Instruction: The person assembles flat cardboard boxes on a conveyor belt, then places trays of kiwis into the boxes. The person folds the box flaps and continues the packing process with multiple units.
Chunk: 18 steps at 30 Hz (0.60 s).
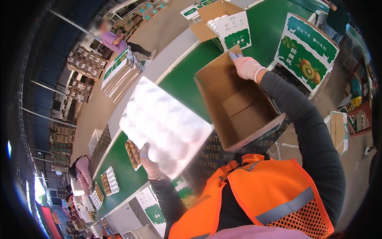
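My left hand (150,164), in a striped glove, grips the lower edge of a large white moulded fruit tray (167,123). The tray is tilted over the green belt, its bumpy surface bright and partly washed out. Whether anything lies behind it is hidden. With its fingers over the far rim, my right hand (247,67), also gloved, holds an open cardboard box (213,93). The box leans toward me and its brown inside shows no contents. Tray and box are close together, the tray on the left.
A green conveyor belt (181,85) runs diagonally, with small trays of brown fruit (132,154) further down. Beyond my box stands a filled open carton (238,35); at right is a printed carton (306,55). Stacked flat cartons (121,75) and people occupy the left.
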{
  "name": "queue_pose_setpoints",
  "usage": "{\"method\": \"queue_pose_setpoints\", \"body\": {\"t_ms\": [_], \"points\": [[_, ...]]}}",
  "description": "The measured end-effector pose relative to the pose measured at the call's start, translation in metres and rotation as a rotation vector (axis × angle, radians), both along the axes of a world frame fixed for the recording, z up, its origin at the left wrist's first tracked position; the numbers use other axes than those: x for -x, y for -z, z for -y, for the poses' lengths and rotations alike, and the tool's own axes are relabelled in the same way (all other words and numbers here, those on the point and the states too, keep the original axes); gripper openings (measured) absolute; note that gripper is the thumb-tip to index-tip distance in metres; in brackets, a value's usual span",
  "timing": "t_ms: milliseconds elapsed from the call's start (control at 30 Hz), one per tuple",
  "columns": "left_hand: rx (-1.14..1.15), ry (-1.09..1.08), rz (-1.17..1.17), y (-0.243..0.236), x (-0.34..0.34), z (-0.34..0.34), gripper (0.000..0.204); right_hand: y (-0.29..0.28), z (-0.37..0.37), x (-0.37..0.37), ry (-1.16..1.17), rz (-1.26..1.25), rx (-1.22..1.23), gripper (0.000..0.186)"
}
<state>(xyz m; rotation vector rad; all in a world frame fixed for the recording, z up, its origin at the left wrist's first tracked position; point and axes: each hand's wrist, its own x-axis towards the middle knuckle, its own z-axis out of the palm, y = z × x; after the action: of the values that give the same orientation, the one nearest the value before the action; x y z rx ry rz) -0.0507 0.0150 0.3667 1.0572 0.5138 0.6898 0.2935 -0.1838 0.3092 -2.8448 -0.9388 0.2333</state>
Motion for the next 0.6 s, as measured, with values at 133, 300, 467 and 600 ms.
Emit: {"method": "queue_pose_setpoints", "body": {"t_ms": [133, 300, 467, 600], "points": [[0.084, 0.187, -0.080, -0.034, -0.048, 0.053, 0.049, 0.047, 0.012, 0.002, 0.174, 0.020, -0.172, 0.056], [-0.057, 0.449, -0.178, -0.032, -0.097, 0.085, 0.053, -0.006, 0.030, 0.015, 0.090, -0.191, -0.358, 0.066], [-0.337, 0.432, -0.424, -0.017, -0.128, 0.112, 0.045, 0.005, 0.046, 0.014, 0.204, -0.229, -0.430, 0.065], [-0.329, 0.505, -0.547, -0.004, -0.142, 0.130, 0.041, 0.009, 0.034, 0.020, 0.167, -0.279, -0.463, 0.064]]}}
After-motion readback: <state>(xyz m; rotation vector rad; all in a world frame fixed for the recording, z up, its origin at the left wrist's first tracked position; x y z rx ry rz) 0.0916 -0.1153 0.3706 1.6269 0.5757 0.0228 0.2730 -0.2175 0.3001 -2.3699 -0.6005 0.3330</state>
